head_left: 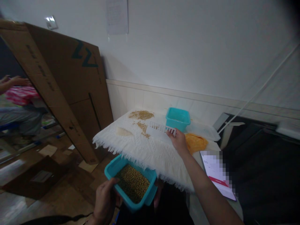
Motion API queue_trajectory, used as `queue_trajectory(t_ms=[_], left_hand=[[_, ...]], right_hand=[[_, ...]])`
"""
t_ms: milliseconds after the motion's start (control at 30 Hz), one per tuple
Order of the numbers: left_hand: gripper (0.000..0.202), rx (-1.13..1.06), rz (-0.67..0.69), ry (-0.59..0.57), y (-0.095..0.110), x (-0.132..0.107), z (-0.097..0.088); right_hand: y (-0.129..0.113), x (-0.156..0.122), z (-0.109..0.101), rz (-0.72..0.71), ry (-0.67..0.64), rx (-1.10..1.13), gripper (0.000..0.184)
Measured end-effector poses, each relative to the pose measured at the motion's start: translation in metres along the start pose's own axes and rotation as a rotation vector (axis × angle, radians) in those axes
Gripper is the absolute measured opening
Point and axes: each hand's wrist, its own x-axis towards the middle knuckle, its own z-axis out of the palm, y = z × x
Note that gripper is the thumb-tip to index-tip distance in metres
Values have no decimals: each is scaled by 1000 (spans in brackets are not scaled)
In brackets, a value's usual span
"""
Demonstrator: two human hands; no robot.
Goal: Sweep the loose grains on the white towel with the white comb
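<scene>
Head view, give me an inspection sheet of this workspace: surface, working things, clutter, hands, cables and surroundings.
Surface: white fringed cloth bearing a bean pile, a smaller bean scatter and a pale grainy patch.
Working things: front teal tub containing yellowish beans and darker contents; white slotted piece; rear teal tub.
Clutter: yellow cloth, clear tray and lit screen, all on the right.
Hands: left hand grips the front tub's left side; right hand holds the slotted piece's right end.
Cables: thin pale line at right; cord or rod, cannot tell.
Surroundings: wall behind; tall cardboard box left; another person's hand beyond.
</scene>
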Motion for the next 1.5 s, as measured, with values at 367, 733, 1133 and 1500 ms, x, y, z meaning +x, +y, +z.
queue_trajectory(t_ms=[367, 733, 1133, 1500], left_hand=[[41, 28, 16, -15, 3, 1, -3], [41, 34, -13, -19, 4, 1, -2], [37, 13, 14, 34, 4, 12, -8], [39, 11, 22, 41, 12, 18, -14]], right_hand=[[4, -2, 0, 8, -29, 30, 53], [-1, -1, 22, -20, -97, 53, 63], [-3, 0, 30, -27, -107, 41, 59], [-9, -10, 22, -38, -133, 59, 55]])
